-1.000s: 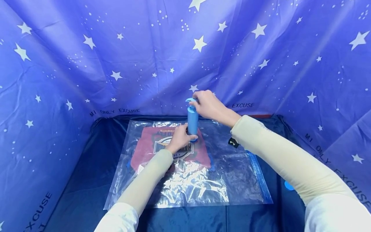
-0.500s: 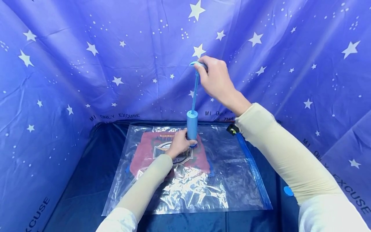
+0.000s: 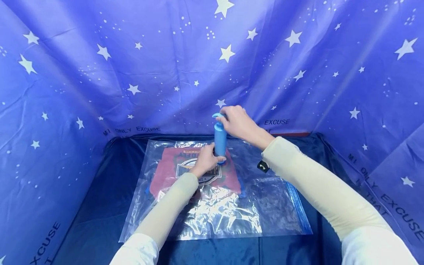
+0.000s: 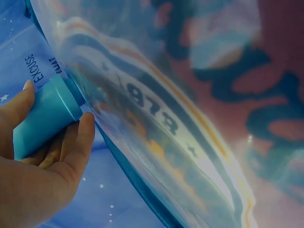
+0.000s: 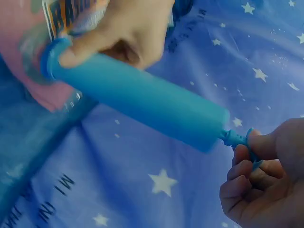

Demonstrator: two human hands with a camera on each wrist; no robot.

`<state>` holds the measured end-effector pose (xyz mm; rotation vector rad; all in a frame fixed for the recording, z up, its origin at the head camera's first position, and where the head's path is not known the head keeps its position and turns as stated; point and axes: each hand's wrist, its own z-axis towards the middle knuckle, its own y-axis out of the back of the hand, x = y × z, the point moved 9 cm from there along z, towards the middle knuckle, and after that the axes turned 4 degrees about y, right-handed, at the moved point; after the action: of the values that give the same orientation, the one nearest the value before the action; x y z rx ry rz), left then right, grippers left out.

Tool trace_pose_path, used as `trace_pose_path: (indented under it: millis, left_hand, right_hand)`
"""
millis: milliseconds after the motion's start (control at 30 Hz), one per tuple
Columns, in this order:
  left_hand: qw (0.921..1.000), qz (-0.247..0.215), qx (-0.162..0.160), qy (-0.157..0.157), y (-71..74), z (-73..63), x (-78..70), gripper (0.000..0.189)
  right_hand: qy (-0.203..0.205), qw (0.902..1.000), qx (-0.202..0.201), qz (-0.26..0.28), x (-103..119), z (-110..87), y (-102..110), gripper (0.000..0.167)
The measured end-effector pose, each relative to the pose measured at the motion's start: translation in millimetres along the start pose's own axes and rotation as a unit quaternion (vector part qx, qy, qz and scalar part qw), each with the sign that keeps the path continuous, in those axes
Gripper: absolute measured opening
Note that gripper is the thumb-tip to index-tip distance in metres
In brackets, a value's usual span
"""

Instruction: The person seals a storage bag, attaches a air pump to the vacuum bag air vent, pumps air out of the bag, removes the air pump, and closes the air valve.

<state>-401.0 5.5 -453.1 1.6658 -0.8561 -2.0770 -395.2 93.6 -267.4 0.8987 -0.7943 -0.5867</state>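
A blue hand pump stands upright on a clear plastic vacuum bag. Inside the bag lies a folded pink garment with a printed logo. My left hand grips the pump's barrel low down, close over the bag, its thumb at the base. In the left wrist view the barrel's flared end meets the plastic. My right hand holds the pump's handle from above. Only a short piece of the rod shows between handle and barrel in the right wrist view.
The bag's blue zip edge runs along its right side. Dark blue cloth covers the table beneath it. Purple curtains with white stars enclose the back and both sides. A small black object hangs at my right sleeve.
From a low handle, my right hand drew the rod far up out of the barrel, then pushed it back down. My left hand kept its grip on the barrel.
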Motion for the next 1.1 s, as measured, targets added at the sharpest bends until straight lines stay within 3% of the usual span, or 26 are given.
trace_pose_path:
  millis: [133, 333, 467, 567, 767, 867, 967, 1100]
  left_hand:
    - [1.0000, 0.000, 0.003, 0.008, 1.2, -2.6, 2.0, 0.042]
    - [0.9998, 0.008, 0.007, 0.016, -1.4, -2.9, 3.4, 0.044]
    - [0.9997, 0.004, 0.012, 0.020, -4.3, 0.0, 3.6, 0.045]
    - [0.9997, 0.000, 0.017, 0.016, -5.6, 0.9, 3.0, 0.046]
    - [0.9997, -0.014, 0.010, 0.017, -1.3, 1.4, 5.3, 0.041]
    - [0.9999, -0.013, 0.010, 0.006, 0.9, 2.7, 3.3, 0.040]
    - [0.9999, -0.013, 0.006, -0.003, 3.0, 3.4, 0.7, 0.040]
    - [0.9999, -0.010, 0.010, 0.005, 1.9, 2.3, 0.9, 0.040]
  right_hand:
    - [-0.002, 0.9996, -0.024, 0.018, 12, 13.6, 33, 0.024]
    - [0.017, 0.9901, -0.136, 0.030, 35, 30.3, 99, 0.028]
    - [0.023, 0.9844, -0.174, 0.015, 41, 30.9, 114, 0.024]
    - [0.010, 0.9892, -0.145, 0.018, 36, 27.8, 96, 0.027]
    - [-0.006, 0.9999, -0.008, 0.014, 9, 12.8, 13, 0.023]
    - [-0.013, 0.9996, 0.023, 0.005, -1, 4.7, -12, 0.021]
    - [-0.011, 0.9997, 0.020, -0.001, -1, 5.1, -11, 0.020]
    - [-0.015, 0.9996, 0.000, 0.024, 9, 14.0, 19, 0.022]
